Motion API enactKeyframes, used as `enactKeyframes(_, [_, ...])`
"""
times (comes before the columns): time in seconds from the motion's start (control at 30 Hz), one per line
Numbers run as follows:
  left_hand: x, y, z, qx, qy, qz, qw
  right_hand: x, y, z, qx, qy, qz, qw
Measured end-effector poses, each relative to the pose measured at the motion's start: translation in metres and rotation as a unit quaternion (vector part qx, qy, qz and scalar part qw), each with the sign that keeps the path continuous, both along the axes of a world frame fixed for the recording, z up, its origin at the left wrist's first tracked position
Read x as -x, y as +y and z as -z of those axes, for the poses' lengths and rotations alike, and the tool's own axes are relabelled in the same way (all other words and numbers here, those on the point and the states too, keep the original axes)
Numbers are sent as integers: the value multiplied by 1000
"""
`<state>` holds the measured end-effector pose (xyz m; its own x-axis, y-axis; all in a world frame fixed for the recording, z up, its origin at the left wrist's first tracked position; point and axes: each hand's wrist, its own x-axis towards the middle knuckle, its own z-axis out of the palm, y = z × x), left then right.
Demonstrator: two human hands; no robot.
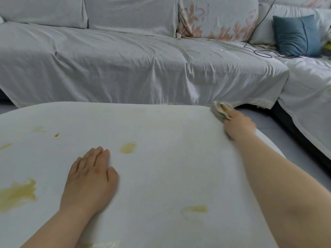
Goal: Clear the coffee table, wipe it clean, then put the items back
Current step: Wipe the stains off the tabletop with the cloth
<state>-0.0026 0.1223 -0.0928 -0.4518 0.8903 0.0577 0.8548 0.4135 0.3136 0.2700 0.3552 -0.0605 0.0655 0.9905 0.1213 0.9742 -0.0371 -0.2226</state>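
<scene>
Right hand (239,123), blurred, apparently clamped on cloth (221,110) at table (161,126) edge, frame right; left hand (91,178) flat, splayed. Risk: soiled cloth re-smearing stains (128,147).

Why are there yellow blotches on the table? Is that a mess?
Yes. Yellowish smears dot the white coffee table, the biggest near its left edge. The right hand presses a cloth at the far corner; the left hand lies flat.

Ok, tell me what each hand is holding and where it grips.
Right hand holds a bunched cloth, gripped at its near end. Left hand holds nothing, flat on the coffee table.
</scene>
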Motion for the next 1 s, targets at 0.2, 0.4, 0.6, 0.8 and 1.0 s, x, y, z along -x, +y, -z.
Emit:
enactKeyframes(0.2, [0, -1, 0, -4, -3, 0, 1000, 37, -22, 6, 16, 33, -34, 999])
enactKeyframes(0.4, [-1, 0, -3, -7, -7, -1, 1000, 64, -73, 18, -16, 29, -322, 946])
enactKeyframes(0.6, [-2, -2, -4, -10, -8, 0, 1000, -40, -52, 6, -4, -4, 28, 1000])
enactKeyframes(0.8, [-3, -1, -5, -18, -17, -1, 1000, 18, -102, 12, -10, 49, -52, 997])
enactKeyframes(1.0, [-3, -2, -6, -13, -22, 2, 1000, 19, -139, 18, -14, -5, -288, 958])
